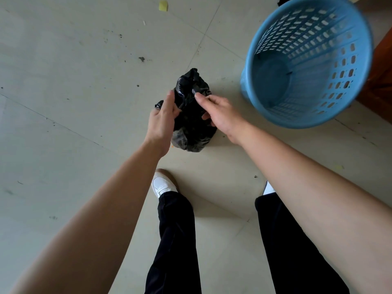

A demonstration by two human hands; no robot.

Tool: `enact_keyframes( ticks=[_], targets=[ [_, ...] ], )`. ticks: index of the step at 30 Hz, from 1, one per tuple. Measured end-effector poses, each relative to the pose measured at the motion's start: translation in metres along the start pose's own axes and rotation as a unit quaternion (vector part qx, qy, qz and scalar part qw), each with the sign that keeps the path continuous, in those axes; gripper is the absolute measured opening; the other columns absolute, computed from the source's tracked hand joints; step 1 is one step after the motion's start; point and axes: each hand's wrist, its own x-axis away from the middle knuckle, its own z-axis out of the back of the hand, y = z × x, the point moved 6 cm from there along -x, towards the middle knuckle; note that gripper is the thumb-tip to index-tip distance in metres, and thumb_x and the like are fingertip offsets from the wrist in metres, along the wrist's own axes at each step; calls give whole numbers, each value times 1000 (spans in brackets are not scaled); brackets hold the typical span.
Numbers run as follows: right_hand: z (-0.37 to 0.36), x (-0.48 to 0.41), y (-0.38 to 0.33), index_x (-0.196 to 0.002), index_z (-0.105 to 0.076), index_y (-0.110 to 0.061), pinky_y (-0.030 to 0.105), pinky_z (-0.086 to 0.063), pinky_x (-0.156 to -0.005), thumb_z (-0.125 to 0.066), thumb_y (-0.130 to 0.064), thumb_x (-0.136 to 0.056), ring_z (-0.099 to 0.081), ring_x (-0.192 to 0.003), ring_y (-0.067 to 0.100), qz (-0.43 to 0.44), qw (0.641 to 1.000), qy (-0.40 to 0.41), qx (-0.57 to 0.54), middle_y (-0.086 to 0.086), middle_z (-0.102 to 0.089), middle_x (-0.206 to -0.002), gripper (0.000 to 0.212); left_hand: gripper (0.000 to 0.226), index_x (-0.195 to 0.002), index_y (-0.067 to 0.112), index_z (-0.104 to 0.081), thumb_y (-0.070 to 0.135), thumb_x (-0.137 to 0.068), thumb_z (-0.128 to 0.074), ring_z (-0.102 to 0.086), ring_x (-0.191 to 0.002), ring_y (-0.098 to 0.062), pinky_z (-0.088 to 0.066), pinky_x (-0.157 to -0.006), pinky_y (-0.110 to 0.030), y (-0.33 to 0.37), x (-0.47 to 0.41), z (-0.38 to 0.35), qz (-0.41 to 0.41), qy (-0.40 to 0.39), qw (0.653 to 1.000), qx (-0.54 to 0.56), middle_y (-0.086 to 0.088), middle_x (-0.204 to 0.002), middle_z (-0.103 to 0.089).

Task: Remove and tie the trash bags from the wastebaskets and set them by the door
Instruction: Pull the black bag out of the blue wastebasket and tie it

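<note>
At the centre of the frame, one black bag (192, 124) sits on the tiled floor (84, 115), its gathered top pointing toward the upper edge. We have both hands on it.

Our left hand (163, 118) lies along the bag's left side. Its fingers are nearly straight and close together, and the thumb presses into the plastic, so a fold is held between thumb and fingers. A short tail of plastic pokes out just left of this hand.

Our right hand (221, 115) comes in from the right. Its thumb and forefinger pinch a fold near the bag's top, and the other fingers curl lower down against the bag's side.

In the upper right stands one blue basket (331, 98) with slotted walls, its mouth toward us and its rim blurred. It is near the bag but apart from it, with bare floor between them.

We count two hands, one bag and one basket. In the lower half we see two black trouser legs (176, 240). One white shoe (163, 184) shows whole, below the bag, and a sliver of a second shows beside our right forearm. One yellow scrap (163, 5) lies at the top edge, left of centre. Dark specks dot the tiles on the left. Brown wood (381, 77) fills the right edge behind the basket.
</note>
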Motion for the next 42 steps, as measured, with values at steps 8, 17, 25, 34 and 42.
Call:
enact_keyframes(
  ticks=[8,17,25,34,42],
  targets=[
    [28,-10,82,-84,-52,-18,16,-26,-33,-41,-39,-101,-43,-45,8,-195,962,174,-77,-2,-51,-66,29,47,-69,18,-37,49,-104,-30,-39,-51,-14,-30,-46,-25,-64,-27,51,123,197,970,65,-1,-67,-40],
    [39,-20,135,-95,-54,-13,17,-44,-48,-54,-48,-96,-57,-57,8,-175,852,301,-391,1,-60,-74,35,39,-82,11,-46,45,-100,-48,-51,-50,-13,-48,-50,-25,-108,-53,74,131,261,925,244,-3,-75,-50],
    [-5,-37,111,-111,-57,-33,26,-49,-75,-56,-71,-81,-62,-102,8,-191,957,97,-195,-5,-62,-118,48,54,-111,21,-66,64,-79,-69,-54,-76,-12,-48,-71,-28,-122,-54,24,128,6,988,85,4,-88,-57],
    [-6,-68,83,-115,-57,-22,22,-51,-72,-60,-43,-94,-64,-96,10,-84,964,141,-211,-7,-66,-109,30,32,-127,0,-51,19,-101,-46,-62,-110,-23,-45,-94,-24,-54,-72,18,-100,292,950,50,-12,-113,-64],
    [14,-57,84,-116,-55,-19,29,-55,-83,-54,-28,-98,-66,-95,12,-4,976,186,-117,-2,-67,-111,20,16,-101,14,-39,30,-97,-42,-53,-73,-12,-50,-75,-36,-35,-74,-11,-146,69,985,-64,0,-82,-54]
  ],
)
